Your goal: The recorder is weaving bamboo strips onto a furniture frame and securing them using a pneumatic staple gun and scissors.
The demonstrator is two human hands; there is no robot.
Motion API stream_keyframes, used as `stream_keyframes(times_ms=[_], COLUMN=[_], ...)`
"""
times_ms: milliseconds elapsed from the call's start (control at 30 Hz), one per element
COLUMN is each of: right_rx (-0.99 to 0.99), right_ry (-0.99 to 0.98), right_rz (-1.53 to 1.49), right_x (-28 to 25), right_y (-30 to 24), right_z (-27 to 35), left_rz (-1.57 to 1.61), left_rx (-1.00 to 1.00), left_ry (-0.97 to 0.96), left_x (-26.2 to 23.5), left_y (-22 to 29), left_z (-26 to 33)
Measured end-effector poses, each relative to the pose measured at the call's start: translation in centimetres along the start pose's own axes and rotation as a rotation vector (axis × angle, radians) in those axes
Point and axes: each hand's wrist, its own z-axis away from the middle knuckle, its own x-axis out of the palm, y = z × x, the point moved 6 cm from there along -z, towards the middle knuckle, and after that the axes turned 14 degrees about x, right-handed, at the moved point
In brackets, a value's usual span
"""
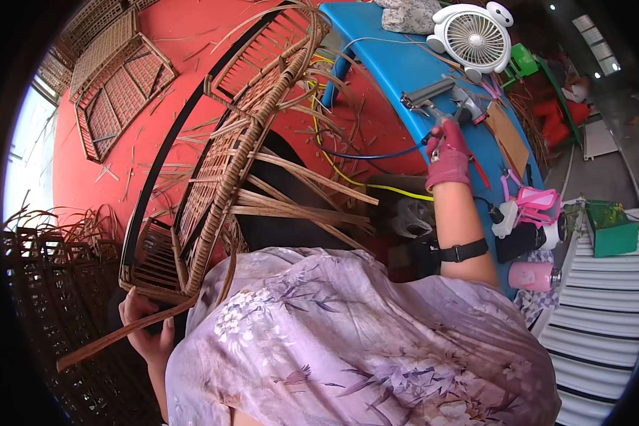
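A long brown wicker basket frame (224,167) leans across my lap, slanting from lower left to upper right. Loose flat strips (298,206) stick out of its side, and a black band runs along its far edge. At the lower corner, my left hand (148,328) is closed on the basket, its fingers partly hidden behind the rim and a protruding strip. On the blue table, my right hand (447,153) wears a pink glove and wraps round the handle of a grey staple gun (433,94). A dark blue hose (366,155) runs to the tool.
Beyond the tool on the blue table (383,53) stands a white fan (472,39). Pink-handled cutters (508,181) and a pink bottle (532,276) lie nearer my right arm. Finished-looking woven pieces (117,92) rest on the red floor (184,35); stacked wicker frames (57,298) stand left.
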Motion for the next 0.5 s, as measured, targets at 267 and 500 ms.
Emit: stream_keyframes(times_ms=[267,500], right_rx=[0.083,0.173], right_ry=[-0.048,-0.153], right_rz=[-0.833,-1.059], right_x=[-8.6,-9.9], right_y=[-1.2,-2.7], right_z=[-7.2,-9.6], left_rz=[0.056,0.008], left_rx=[-0.082,-0.060], left_ry=[0.118,0.090], left_x=[-0.3,-0.8], left_y=[0.7,1.1], left_z=[0.4,0.0])
